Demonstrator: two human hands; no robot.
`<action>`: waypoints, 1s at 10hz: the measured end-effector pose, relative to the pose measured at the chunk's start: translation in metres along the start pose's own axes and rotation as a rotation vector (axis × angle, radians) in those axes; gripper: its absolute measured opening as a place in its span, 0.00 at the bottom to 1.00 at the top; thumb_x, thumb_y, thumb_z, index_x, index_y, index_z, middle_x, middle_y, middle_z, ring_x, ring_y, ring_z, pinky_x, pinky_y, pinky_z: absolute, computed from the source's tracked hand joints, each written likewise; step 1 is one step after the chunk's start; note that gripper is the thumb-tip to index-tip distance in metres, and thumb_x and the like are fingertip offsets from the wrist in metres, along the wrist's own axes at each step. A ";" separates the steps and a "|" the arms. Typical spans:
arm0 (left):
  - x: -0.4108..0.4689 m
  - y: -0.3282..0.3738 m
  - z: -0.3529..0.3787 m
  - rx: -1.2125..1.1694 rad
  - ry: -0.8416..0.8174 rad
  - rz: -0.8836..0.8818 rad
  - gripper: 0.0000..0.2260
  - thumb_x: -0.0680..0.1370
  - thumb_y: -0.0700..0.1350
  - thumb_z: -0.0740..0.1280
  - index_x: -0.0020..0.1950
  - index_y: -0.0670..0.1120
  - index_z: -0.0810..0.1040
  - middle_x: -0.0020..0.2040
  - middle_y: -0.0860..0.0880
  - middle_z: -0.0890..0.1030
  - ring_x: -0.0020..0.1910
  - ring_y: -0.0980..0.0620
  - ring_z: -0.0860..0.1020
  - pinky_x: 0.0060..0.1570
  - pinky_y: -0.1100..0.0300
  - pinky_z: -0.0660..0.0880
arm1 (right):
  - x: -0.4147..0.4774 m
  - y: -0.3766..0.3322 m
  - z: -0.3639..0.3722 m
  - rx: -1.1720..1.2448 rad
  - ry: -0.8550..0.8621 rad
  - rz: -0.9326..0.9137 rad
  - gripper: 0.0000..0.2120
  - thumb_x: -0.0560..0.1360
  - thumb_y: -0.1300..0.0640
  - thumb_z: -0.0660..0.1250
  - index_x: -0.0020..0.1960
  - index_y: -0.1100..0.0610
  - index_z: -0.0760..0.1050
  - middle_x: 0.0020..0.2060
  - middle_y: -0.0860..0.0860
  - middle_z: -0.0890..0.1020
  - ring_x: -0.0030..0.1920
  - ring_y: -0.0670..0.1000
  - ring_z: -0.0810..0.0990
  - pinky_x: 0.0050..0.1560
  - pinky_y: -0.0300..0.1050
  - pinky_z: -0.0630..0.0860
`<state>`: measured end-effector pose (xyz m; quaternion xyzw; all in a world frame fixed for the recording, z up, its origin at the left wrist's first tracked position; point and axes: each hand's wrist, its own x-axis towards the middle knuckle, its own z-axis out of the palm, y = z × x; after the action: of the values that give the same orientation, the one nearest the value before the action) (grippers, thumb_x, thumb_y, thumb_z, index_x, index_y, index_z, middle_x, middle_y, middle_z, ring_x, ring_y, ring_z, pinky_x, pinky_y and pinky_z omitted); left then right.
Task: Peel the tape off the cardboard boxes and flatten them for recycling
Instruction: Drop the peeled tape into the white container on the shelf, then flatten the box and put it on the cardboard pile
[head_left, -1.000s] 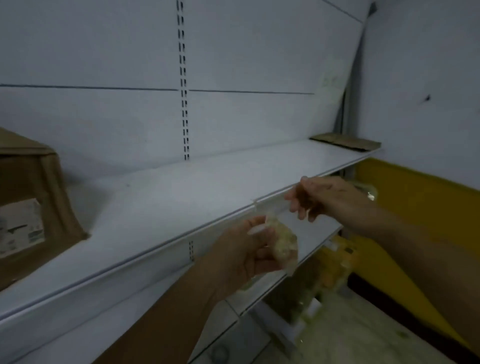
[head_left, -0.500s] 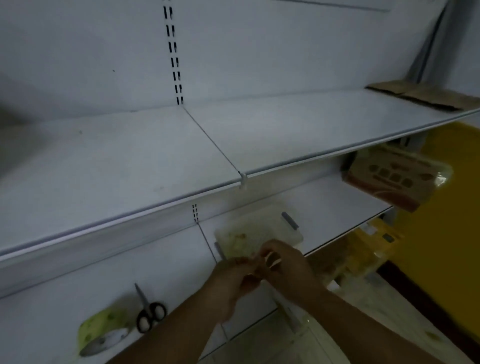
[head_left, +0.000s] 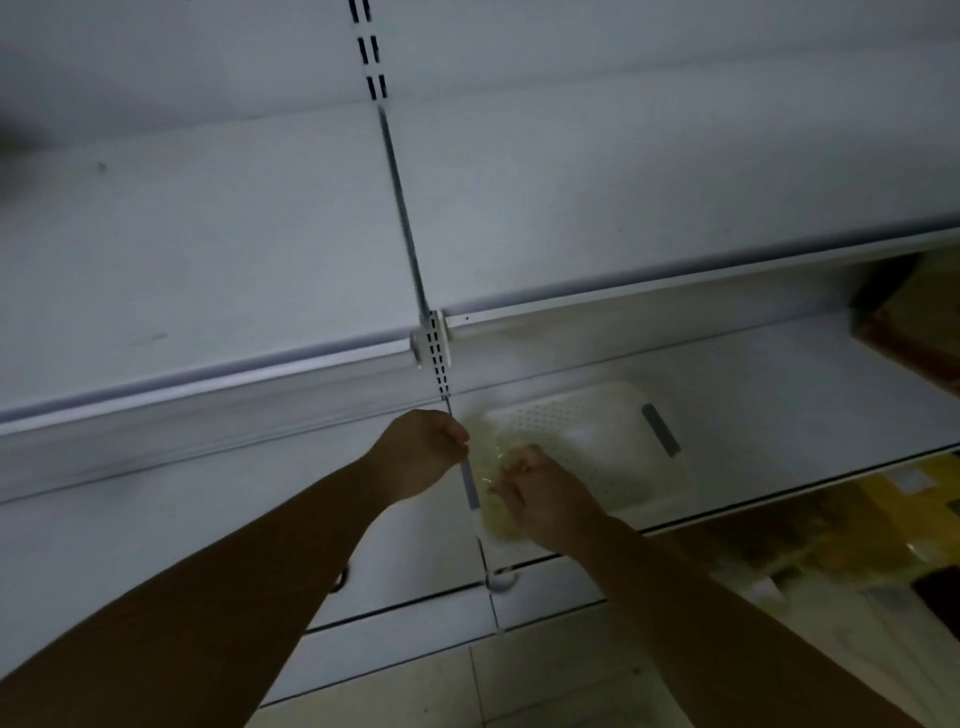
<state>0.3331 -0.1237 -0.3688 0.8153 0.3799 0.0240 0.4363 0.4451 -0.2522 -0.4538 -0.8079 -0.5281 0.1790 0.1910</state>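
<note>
Currently the tape wad (head_left: 488, 465) spans left hand (head_left: 422, 453) to right hand (head_left: 543, 501), both sets of fingers pinched on it; basket (head_left: 615, 415) lies just beyond the right.

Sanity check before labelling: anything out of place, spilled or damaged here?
Nothing visibly damaged or spilled. Only oddity: a yellowish wad of peeled tape, bunched between the left hand and right hand, sits at the white tray's near-left corner, seemingly overhanging its rim; too dim to confirm.
</note>
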 end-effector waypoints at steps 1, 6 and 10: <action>-0.003 -0.008 -0.006 0.176 -0.007 -0.040 0.08 0.77 0.40 0.65 0.53 0.43 0.81 0.45 0.49 0.80 0.46 0.51 0.78 0.49 0.61 0.73 | 0.006 0.006 0.003 -0.073 -0.014 0.043 0.16 0.80 0.53 0.55 0.62 0.58 0.73 0.64 0.51 0.71 0.63 0.49 0.70 0.65 0.40 0.64; -0.031 -0.027 -0.014 0.405 -0.021 0.070 0.09 0.79 0.47 0.63 0.57 0.49 0.78 0.60 0.49 0.75 0.58 0.53 0.72 0.56 0.66 0.64 | -0.019 -0.009 0.000 -0.277 0.258 0.150 0.23 0.65 0.43 0.70 0.51 0.59 0.76 0.49 0.57 0.79 0.48 0.58 0.79 0.45 0.52 0.77; -0.074 0.007 -0.026 0.825 -0.172 0.416 0.26 0.82 0.57 0.52 0.77 0.48 0.55 0.78 0.48 0.51 0.77 0.50 0.45 0.74 0.53 0.45 | -0.072 -0.032 -0.046 -0.373 0.071 0.226 0.39 0.70 0.33 0.47 0.67 0.58 0.72 0.71 0.62 0.66 0.70 0.64 0.66 0.66 0.62 0.65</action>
<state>0.2755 -0.1555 -0.3257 0.9785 0.1486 -0.1096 0.0917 0.4153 -0.3123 -0.3915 -0.8891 -0.4509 0.0700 0.0355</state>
